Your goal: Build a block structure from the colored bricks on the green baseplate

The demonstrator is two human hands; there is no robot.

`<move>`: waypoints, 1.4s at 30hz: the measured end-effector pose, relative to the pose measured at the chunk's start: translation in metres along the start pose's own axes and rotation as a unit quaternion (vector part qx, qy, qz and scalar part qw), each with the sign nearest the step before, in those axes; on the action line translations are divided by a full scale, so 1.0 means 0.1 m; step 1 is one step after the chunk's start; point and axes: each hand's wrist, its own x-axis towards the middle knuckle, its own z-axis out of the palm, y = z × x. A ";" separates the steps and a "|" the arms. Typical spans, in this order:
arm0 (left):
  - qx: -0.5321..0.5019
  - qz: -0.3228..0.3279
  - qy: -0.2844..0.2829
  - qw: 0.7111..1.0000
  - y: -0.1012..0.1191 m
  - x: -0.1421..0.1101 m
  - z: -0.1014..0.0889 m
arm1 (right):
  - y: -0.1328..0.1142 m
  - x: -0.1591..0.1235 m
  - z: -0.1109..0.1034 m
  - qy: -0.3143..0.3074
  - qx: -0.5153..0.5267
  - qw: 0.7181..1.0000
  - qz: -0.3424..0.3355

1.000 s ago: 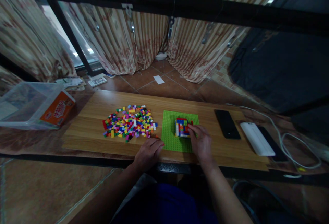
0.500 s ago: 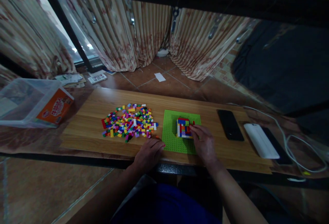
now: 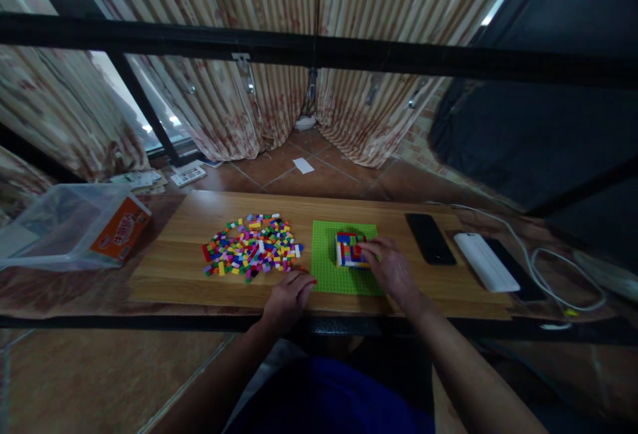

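Observation:
A green baseplate (image 3: 323, 274) lies on the wooden board, carrying a small rectangular build of toy bricks (image 3: 347, 252) in red, blue, white and other colours. Over the right side of this build, my right hand (image 3: 393, 271) is closed in a pinch, its fingertips at a red brick (image 3: 357, 249) mostly covered by them. My left hand (image 3: 286, 299) rests by the board's front edge, left of the baseplate. Its fingers are curled together, with a small red brick (image 3: 314, 282) showing at the tips. Loose multicoloured bricks (image 3: 254, 246) are spread just beyond it.
A clear plastic box (image 3: 64, 224) with an orange label stands at the far left. To the right lie a black phone (image 3: 430, 239), a white oblong device (image 3: 486, 262), a dark slab (image 3: 516, 271) and a white cable (image 3: 535, 264). A black bar (image 3: 399, 55) crosses behind.
The head view has tilted up a little. My right fingertips have shifted over the build, and the red piece that showed above them is no longer visible there. My left hand stays put.

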 end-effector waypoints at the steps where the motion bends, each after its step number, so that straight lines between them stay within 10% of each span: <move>1: -0.009 -0.006 0.001 1.000 0.01 0.01 -0.01 | -0.04 -0.04 -0.01 0.022 0.004 1.000 0.006; 5: -0.060 -0.032 -0.007 0.998 0.03 0.02 -0.09 | -0.37 -0.35 0.10 0.074 0.054 0.995 0.035; 14: -0.178 -0.103 -0.010 0.979 -0.05 0.00 -0.11 | -1.03 -0.73 0.55 -0.041 0.241 0.966 0.082; 42: -0.177 -0.070 -0.029 0.981 0.00 -0.02 -0.10 | -0.65 -0.68 0.29 0.024 0.252 0.953 0.165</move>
